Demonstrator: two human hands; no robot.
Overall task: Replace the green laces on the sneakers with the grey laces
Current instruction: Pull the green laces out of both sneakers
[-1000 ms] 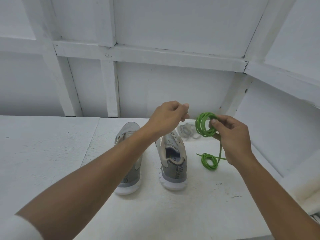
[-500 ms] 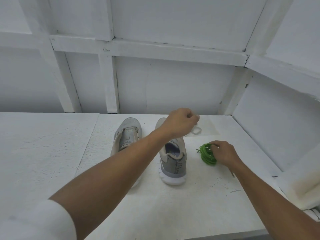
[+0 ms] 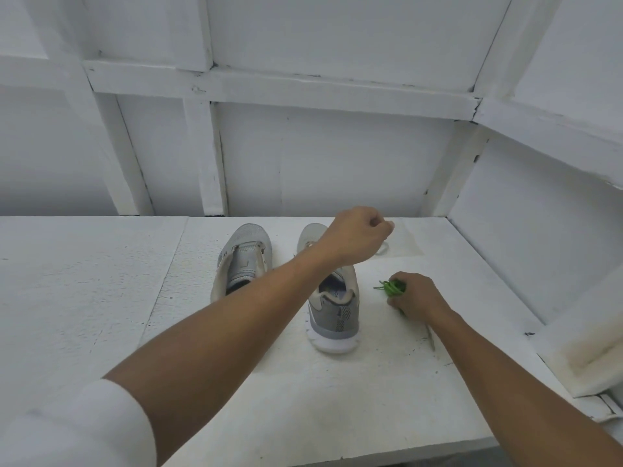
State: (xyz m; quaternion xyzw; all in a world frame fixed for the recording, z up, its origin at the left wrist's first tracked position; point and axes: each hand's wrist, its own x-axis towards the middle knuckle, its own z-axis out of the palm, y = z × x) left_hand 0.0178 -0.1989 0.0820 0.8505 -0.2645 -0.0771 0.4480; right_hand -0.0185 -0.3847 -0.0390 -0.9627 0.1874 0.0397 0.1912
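Two grey sneakers stand side by side on the white table, heels toward me: the left sneaker [image 3: 242, 264] and the right sneaker [image 3: 333, 308], both without laces. My right hand [image 3: 416, 296] rests on the table right of the right sneaker, closed over a coiled bundle of green laces [image 3: 391, 287]. My left hand [image 3: 357, 235] reaches across above the right sneaker's toe, fingers curled over the grey laces [image 3: 383, 249], which lie on the table behind it and are mostly hidden. Whether the fingers grip them is not visible.
The white table [image 3: 101, 281] ends at a white panelled wall behind and a side wall at right. A white foam block [image 3: 586, 358] lies at the right edge. A thin lace end [image 3: 431, 338] trails on the table beside my right forearm.
My right hand lowered the green lace coil from the air onto the table and now covers it. My left hand moved right and farther back, over the grey laces.
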